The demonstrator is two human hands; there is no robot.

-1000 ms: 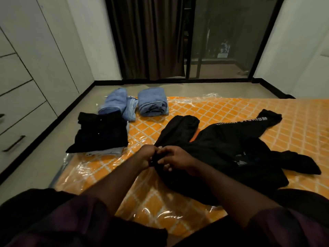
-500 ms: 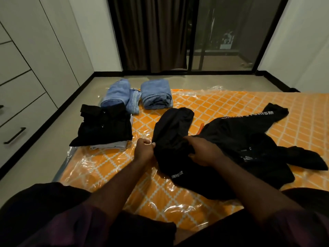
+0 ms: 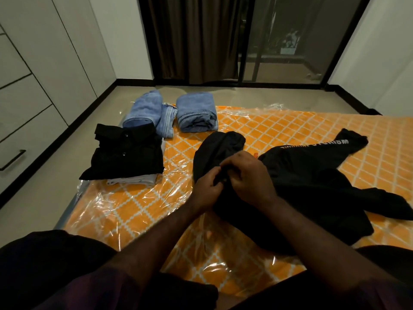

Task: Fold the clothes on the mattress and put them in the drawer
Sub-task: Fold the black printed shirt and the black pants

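Both hands meet at one spot on the black hoodie point(image 3: 312, 189): the left hand point(image 3: 206, 189) and the right hand point(image 3: 248, 175) each have fingers curled into a pinch on a bunch of its cloth near the hood end. From this grip the garment runs away to the right across the mattress point(image 3: 279, 121), its long axis roughly left to right, with a lettered sleeve point(image 3: 321, 145) reaching up-right, so the right hand is the nearer one for spreading it. Left of the grip lie one folded black shirt point(image 3: 127, 151) on pale folded cloth, and two folded jeans point(image 3: 196, 115). One drawer handle point(image 3: 12, 159) shows at far left.
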